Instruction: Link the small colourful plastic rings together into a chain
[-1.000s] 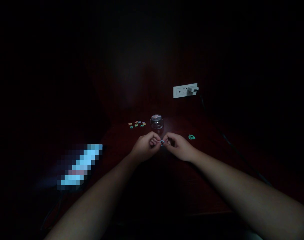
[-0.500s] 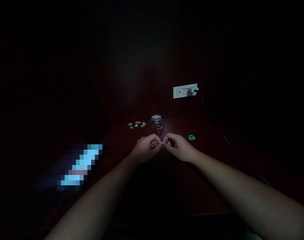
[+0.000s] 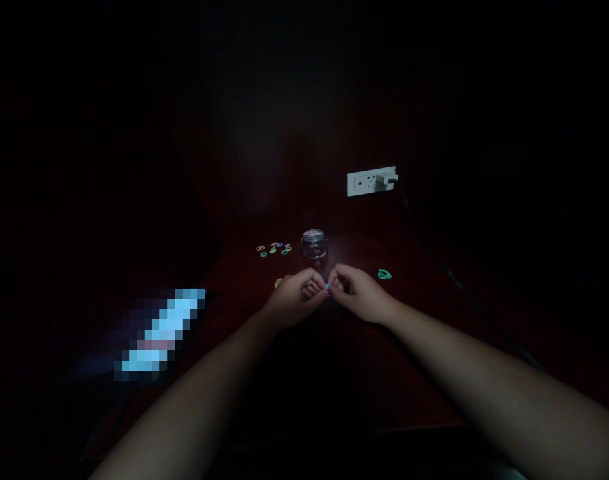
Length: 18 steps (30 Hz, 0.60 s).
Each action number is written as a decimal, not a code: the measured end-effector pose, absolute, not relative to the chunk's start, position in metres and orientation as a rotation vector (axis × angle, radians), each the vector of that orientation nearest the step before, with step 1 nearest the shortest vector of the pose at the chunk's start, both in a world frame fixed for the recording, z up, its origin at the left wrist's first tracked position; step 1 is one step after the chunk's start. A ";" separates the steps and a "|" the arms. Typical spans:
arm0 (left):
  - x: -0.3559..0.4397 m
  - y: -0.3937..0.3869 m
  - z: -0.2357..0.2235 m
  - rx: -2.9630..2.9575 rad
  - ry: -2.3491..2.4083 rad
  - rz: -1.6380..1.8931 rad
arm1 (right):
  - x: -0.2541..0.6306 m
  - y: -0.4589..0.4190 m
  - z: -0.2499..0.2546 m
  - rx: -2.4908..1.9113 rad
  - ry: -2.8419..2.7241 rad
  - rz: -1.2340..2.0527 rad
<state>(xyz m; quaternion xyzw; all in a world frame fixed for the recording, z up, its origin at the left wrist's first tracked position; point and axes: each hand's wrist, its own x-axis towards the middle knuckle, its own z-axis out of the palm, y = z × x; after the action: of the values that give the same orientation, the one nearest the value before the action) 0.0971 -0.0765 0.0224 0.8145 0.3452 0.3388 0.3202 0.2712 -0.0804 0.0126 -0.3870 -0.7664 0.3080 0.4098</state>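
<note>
Near a small clear glass jar (image 3: 314,244) on dark red wood table (image 3: 414,300), left hand (image 3: 297,298) & right hand (image 3: 359,293) both pinch tiny light-blue ring (image 3: 326,287) betw. fingertips; green ring (image 3: 383,274) lies just right.

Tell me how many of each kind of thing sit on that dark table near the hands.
Small glass jar: 1
Loose cluster of little coloured rings: 1 group, too small to count singly
Green ring lying alone: 1
Yellow ring beside the left hand: 1
Blue ring pinched between left hand and right hand: 1
Total: 5 entries

Dark table (image 3: 409,320) w/ jar (image 3: 314,244), rings (image 3: 275,249)
</note>
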 end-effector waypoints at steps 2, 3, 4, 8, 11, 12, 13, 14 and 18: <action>0.097 -0.076 0.022 2.143 0.911 0.889 | 0.271 -0.080 0.012 -0.975 -1.937 0.779; 0.097 -0.076 0.022 2.149 0.916 0.892 | 0.271 -0.080 0.012 -0.974 -1.937 0.781; 0.097 -0.076 0.022 2.155 0.922 0.895 | 0.271 -0.080 0.012 -0.971 -1.936 0.782; 0.097 -0.075 0.021 2.180 0.958 0.912 | 0.271 -0.081 0.013 -0.957 -1.919 0.786; 0.096 -0.075 0.021 2.195 1.013 0.939 | 0.271 -0.083 0.014 -0.943 -1.918 0.817; 0.096 -0.074 0.021 2.198 1.027 0.951 | 0.271 -0.084 0.015 -0.940 -1.923 0.829; 0.096 -0.074 0.021 2.202 1.035 0.964 | 0.270 -0.084 0.015 -0.936 -1.930 0.839; 0.096 -0.074 0.021 2.204 1.037 0.976 | 0.270 -0.085 0.015 -0.931 -1.935 0.846; 0.096 -0.074 0.021 2.196 1.018 0.989 | 0.269 -0.085 0.016 -0.900 -1.943 0.851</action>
<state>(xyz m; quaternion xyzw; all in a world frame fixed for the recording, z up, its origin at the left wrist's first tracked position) 0.0960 -0.0741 0.0208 0.8108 0.3759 0.3653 0.2602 0.2692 -0.0852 0.0159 -0.3568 -0.7704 0.3374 0.4067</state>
